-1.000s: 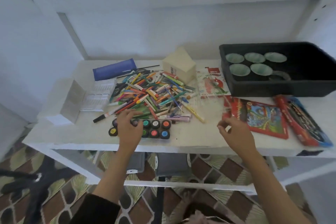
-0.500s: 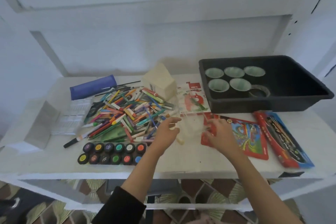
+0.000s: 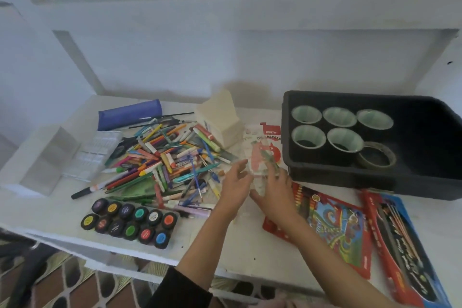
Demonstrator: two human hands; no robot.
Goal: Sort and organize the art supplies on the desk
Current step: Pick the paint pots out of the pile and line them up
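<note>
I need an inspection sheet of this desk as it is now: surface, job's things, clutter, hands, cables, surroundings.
Surface: white desk, crowded, mostly unsorted.
Job's things: loose pen pile at centre; paint pots at front left; red pencil box and brush pack at right; black tray holds five green cups and a tape roll.
Clutter: blue case and cream box behind the pile; clear box at far left.
Hands: right hand seems to hold a clear packet; left hand touches it with straight fingers.
Cables: nothing seen.
Surroundings: white wall behind; tiled floor below.
</note>
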